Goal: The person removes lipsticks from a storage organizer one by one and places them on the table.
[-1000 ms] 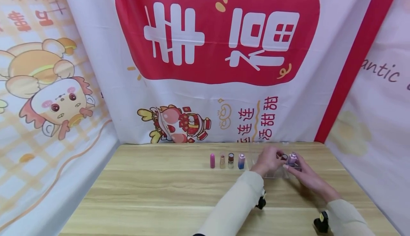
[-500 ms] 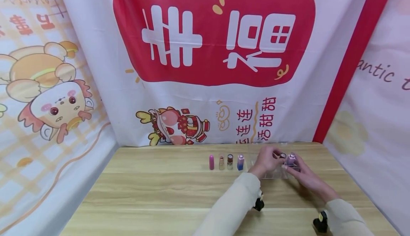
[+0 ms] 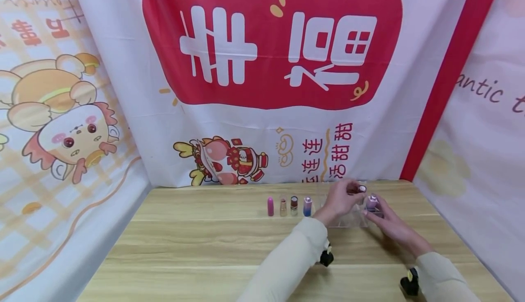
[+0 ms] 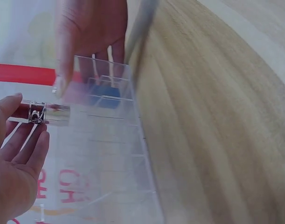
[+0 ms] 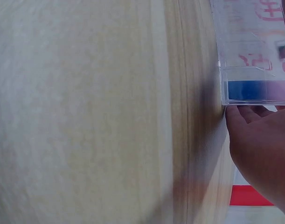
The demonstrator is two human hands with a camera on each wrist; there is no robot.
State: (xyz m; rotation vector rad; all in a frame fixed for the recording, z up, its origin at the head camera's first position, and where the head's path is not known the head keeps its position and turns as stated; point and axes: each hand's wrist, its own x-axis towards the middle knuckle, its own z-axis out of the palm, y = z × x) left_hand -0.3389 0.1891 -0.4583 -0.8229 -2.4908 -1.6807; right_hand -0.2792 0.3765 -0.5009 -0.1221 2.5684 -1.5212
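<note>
In the head view my left hand [image 3: 342,198] pinches a lipstick tube [image 4: 37,113] between thumb and fingers. The tube has a dark red end, a patterned silver band and a clear end, and is above the clear compartment box [image 4: 100,140]. My right hand [image 3: 391,224] grips the box's right end, its thumb at the front and fingers round the side. Inside that end compartment stands a pink-and-blue lipstick [image 3: 372,202], whose blue base [image 5: 247,90] shows through the wall in the right wrist view. Part of the box is hidden behind my left hand.
Left of the box several lipsticks stand in a row: a pink one [image 3: 270,207], a gold-toned one [image 3: 283,207], a brown-capped one [image 3: 294,206] and a pink-blue one [image 3: 307,206]. The wooden table [image 3: 205,247] ends at a printed cloth [image 3: 164,133].
My left hand has raised the brown-red lipstick up and away from the box's compartments. The right hand keeps its place at the box's end.
</note>
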